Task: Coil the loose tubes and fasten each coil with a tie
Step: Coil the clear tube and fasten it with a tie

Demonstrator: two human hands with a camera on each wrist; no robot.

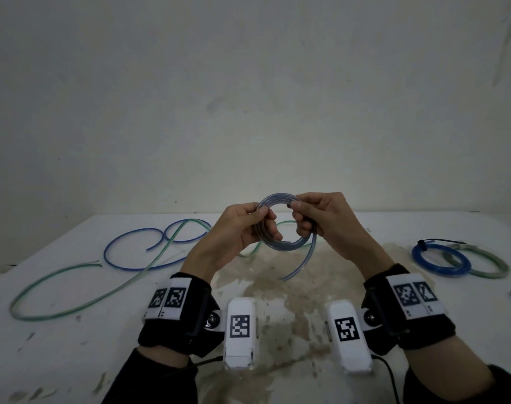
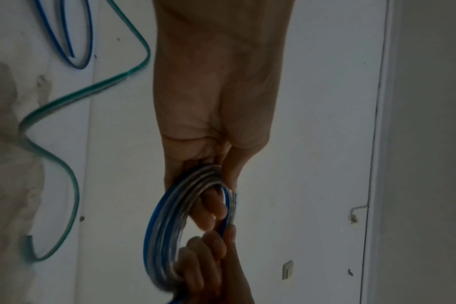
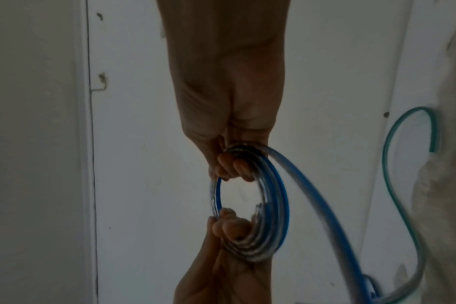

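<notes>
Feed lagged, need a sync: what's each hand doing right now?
Left hand: grips the blue-striped tube coil.
Right hand: grips the same coil's opposite side.

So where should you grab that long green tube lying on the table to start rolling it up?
Probably at its free end, left of the blue loose tube. Come from above with the left hand, once it lets go of the coil. That tip lies flat on bare table, with nothing across it.
</notes>
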